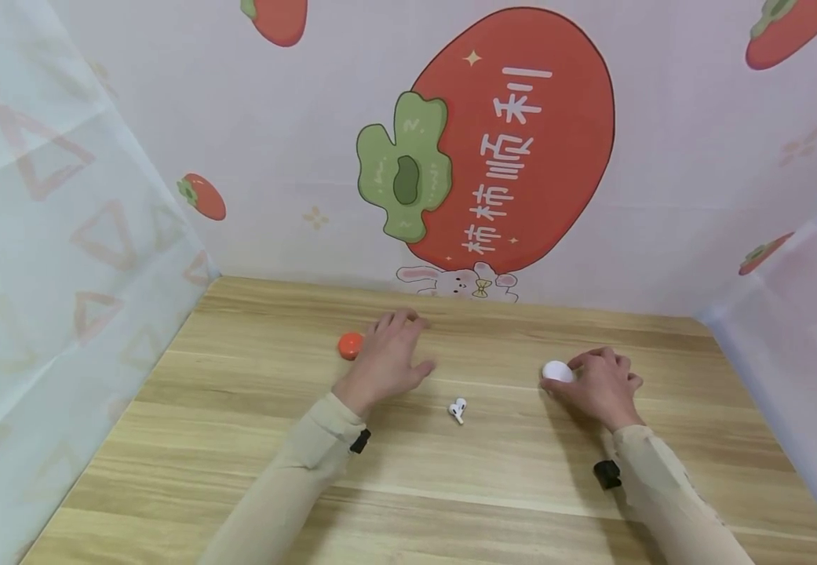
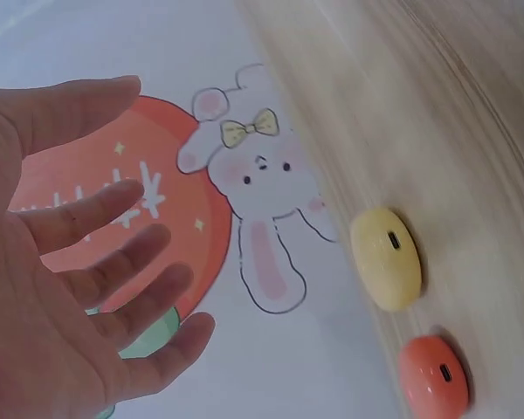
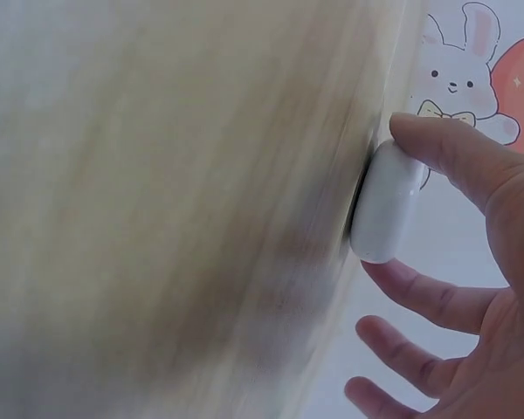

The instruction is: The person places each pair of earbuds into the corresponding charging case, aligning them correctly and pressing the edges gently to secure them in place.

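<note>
With thumb and forefinger, my right hand [image 1: 603, 389] pinches a white earbud case [image 1: 556, 371] by its edges at the right of the table. In the right wrist view the case [image 3: 387, 205] is low against the wood, and the other fingers are spread loosely. My left hand [image 1: 388, 357] is held over the table with relaxed fingers and nothing in the palm. Beside it lies an orange earbud case [image 1: 349, 345]. A yellow case [image 2: 386, 260] shows near the orange one in the left wrist view; the left hand hides it in the head view.
Two white earbuds [image 1: 457, 410] lie together on the wooden table [image 1: 450, 502] between the hands. A printed cloth backdrop [image 1: 295, 141] closes off the far edge and both sides. Each wrist wears a small black camera.
</note>
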Motion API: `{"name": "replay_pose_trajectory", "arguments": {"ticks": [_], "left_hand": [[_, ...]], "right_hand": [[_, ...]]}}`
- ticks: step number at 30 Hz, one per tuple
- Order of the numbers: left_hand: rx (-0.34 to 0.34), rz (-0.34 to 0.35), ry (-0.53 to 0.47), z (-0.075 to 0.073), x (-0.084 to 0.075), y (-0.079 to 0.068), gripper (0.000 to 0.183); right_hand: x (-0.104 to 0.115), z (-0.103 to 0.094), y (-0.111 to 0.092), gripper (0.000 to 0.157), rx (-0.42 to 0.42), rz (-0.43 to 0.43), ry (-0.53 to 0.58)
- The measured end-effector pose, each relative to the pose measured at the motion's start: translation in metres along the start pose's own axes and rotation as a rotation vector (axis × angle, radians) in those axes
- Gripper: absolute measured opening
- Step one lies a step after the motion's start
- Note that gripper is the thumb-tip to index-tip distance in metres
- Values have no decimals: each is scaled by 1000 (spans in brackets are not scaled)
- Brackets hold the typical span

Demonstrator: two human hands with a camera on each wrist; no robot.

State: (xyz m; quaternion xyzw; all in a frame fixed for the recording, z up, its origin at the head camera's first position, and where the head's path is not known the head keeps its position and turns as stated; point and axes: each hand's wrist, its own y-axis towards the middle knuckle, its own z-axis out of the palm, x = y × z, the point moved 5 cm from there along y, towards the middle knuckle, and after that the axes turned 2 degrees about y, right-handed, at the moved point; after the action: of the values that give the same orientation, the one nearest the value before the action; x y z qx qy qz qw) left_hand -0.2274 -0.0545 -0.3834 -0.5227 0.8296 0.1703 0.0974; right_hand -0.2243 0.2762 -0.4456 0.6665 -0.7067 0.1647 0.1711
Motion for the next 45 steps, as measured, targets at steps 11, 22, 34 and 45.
{"name": "replay_pose_trajectory", "arguments": {"ticks": [11, 22, 34, 45], "left_hand": [[-37, 51, -242, 0, -12, -8, 51], [19, -26, -618, 15, -19, -5, 41], [100, -105, -850, 24, -26, 0, 37], [186, -145, -962, 25, -29, -2, 28]], "right_hand": [[8, -7, 0, 56, -131, -88, 45], [68, -24, -18, 47, -313, -374, 155], [123, -27, -41, 45, -376, -640, 177], [142, -24, -49, 49, -366, -724, 166]]}}
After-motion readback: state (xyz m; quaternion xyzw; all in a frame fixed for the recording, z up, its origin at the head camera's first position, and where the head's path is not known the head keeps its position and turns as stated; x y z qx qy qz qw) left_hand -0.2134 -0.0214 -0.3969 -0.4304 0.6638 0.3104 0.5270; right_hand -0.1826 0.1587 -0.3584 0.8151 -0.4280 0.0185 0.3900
